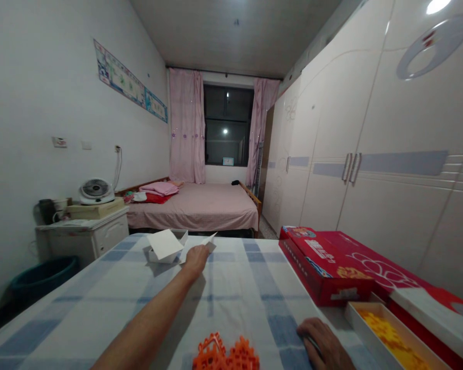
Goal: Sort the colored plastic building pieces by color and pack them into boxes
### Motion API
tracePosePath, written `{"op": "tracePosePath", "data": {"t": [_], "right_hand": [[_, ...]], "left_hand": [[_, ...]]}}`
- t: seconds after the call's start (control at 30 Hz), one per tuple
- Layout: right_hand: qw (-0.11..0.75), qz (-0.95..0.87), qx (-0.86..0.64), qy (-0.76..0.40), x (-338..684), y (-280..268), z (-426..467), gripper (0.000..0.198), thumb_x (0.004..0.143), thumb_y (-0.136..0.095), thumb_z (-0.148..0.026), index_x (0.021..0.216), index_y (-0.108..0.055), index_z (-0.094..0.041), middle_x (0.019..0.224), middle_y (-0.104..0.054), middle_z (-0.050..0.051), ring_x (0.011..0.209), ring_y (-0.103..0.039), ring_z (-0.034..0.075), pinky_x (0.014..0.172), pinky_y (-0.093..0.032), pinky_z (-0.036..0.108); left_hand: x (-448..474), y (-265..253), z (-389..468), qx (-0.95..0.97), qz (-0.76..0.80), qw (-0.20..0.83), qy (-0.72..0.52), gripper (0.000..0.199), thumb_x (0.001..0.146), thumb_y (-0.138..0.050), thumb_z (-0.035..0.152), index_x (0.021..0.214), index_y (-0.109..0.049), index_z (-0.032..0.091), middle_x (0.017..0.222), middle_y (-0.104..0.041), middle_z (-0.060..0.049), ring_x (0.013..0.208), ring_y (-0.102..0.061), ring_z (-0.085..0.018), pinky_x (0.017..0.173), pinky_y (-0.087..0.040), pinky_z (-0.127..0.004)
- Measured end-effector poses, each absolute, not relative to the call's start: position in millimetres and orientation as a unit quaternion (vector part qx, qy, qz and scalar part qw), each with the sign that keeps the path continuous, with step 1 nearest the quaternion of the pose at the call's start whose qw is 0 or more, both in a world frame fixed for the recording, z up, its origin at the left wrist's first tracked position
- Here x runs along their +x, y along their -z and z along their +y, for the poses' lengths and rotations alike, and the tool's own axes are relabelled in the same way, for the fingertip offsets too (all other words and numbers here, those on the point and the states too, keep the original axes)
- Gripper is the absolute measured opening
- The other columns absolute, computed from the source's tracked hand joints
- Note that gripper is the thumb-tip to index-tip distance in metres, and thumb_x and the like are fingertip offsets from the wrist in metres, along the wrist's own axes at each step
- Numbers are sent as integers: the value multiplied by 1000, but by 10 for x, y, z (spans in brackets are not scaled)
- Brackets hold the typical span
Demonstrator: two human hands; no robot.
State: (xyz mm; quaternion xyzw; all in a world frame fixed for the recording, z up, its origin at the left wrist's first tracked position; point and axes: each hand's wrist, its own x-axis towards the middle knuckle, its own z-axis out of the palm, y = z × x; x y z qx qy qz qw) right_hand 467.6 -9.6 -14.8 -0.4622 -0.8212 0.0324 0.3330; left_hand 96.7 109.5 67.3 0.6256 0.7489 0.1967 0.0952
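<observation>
**Left grip (196, 258) closed on white card (210, 239); right grip (324, 343) low on the bench (239, 288)**

Head view. My left arm is stretched out over the bench, which is covered in blue-and-white checked cloth. The left grip is closed on the white card, which shows on both sides of my hand; fingertips hidden, so the exact hold cannot be read. Just left of that grip sits a white box (158, 256), a pale flap (164, 244) lying tilted across its top.

My right grip is nearer to me, fingers curled over the cloth. A greyish sliver shows between thumb and fingers; I cannot tell whether it is something held, nor how tight the grip is.

Orange pieces (245, 353), openwork, lie between my two grips, nearer the right one, cut off by the bottom edge of the view. Just right of the right grip: an open tray (355, 314) containing yellow pieces (393, 339). Beyond that grip and to its right, a red box (303, 270) with printed sides rests on the bench.

Past the left grip, beyond the bench: a bed (212, 203) with pink bedding. Far to the left of that grip, a small fan (96, 190) stands above a white cabinet (111, 236).
</observation>
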Motion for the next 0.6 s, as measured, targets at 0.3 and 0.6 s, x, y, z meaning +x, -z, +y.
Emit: {"op": "tracePosePath", "data": {"t": [0.3,0.6], "right_hand": [[355,-764,-515,-161,4596,33,-148,27,84,-46,-37,91,-67,-23,101,-67,8,100,-62,25,92,-50,40],[500,-588,-478,-420,3887,-714,-497,91,69,-72,-45,146,-26,-28,147,-36,11,125,-46,27,96,-45,43]], "left_hand": [[1042,-994,537,588,619,276,-441,34,77,-44,22,100,-66,11,88,-73,-8,79,-69,-19,72,-54,-30],[1941,-846,-371,704,414,359,-452,36,80,-42,17,109,-63,15,100,-71,-7,86,-66,-17,78,-52,-29]]}}
